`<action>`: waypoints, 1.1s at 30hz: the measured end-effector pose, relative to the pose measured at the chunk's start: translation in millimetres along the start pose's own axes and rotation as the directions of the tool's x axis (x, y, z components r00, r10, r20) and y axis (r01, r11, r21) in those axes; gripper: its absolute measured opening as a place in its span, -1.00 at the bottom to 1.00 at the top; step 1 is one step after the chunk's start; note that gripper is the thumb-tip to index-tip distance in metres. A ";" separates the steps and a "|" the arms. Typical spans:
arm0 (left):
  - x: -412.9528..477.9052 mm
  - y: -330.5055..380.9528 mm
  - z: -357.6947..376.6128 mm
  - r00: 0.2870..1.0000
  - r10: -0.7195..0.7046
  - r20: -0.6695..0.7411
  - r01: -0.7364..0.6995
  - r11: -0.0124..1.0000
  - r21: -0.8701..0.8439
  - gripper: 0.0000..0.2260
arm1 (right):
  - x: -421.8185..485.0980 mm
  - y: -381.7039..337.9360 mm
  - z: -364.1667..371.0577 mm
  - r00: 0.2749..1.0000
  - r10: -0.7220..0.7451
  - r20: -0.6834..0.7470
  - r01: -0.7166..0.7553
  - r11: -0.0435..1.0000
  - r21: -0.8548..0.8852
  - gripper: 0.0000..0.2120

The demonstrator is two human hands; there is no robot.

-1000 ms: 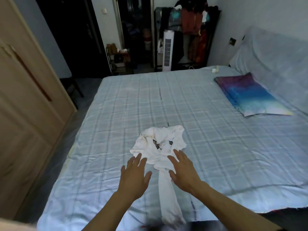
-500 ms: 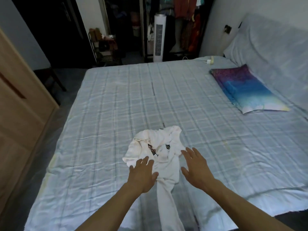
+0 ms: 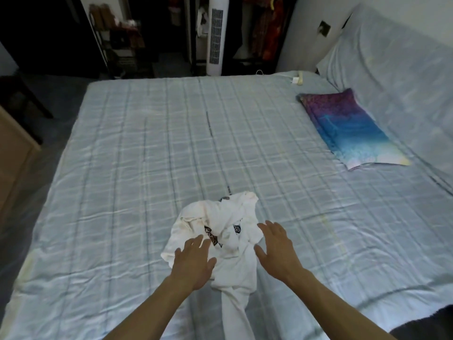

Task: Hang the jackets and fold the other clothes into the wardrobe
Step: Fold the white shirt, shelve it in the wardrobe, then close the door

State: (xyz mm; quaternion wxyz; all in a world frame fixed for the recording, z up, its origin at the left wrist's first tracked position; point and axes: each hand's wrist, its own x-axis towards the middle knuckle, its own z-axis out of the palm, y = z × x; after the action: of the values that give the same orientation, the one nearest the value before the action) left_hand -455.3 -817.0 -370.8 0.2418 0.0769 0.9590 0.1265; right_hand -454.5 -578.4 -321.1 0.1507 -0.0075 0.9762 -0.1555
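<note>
A crumpled white garment [image 3: 232, 241] with small dark prints lies on the near part of the bed [image 3: 171, 155], one long end trailing over the front edge. My left hand [image 3: 193, 261] is spread flat, fingers straight, over the garment's left side. My right hand [image 3: 277, 249] is spread with straight fingers at the garment's right edge. Neither hand grips the cloth. The corner of a wooden wardrobe [image 3: 14, 153] shows at the far left.
A purple-to-blue pillow [image 3: 348, 128] lies at the bed's right. A white charger [image 3: 297, 78] sits at the far right corner. Beyond the bed stand a white tower fan [image 3: 215, 35], a shelf rack [image 3: 117, 38] and hanging clothes [image 3: 267, 25].
My view has moved forward and tilted down over the bed. Both hands have slid further onto the white garment and spread slightly apart; the wardrobe has slid mostly out of view.
</note>
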 end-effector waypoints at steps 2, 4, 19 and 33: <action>11.6 0.4 1.0 1.000 -0.006 0.023 0.006 1.000 0.005 -0.48 | 17.8 7.4 2.3 1.000 0.008 0.023 -0.008 1.000 0.012 -0.40; 22.8 1.5 2.4 0.999 -0.007 0.047 0.006 1.000 0.009 -0.48 | 35.6 14.4 5.9 0.999 0.023 0.048 -0.025 0.999 0.035 -0.40; 221.2 44.6 -13.5 0.980 0.151 0.127 -0.163 0.982 0.092 -0.55 | 199.3 107.1 60.9 0.959 0.263 0.105 -0.282 0.929 0.239 -0.40; 390.3 97.1 55.4 0.913 0.396 0.102 -0.405 0.910 0.091 -0.41 | 260.2 143.9 157.0 0.867 0.411 0.284 -0.486 0.823 0.293 -0.53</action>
State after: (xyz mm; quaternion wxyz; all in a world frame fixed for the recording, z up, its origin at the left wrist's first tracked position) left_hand -760.2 -631.4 -564.2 0.2449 0.2900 0.9177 0.1170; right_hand -651.6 -504.8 -583.3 0.2831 0.2345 0.8844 -0.2875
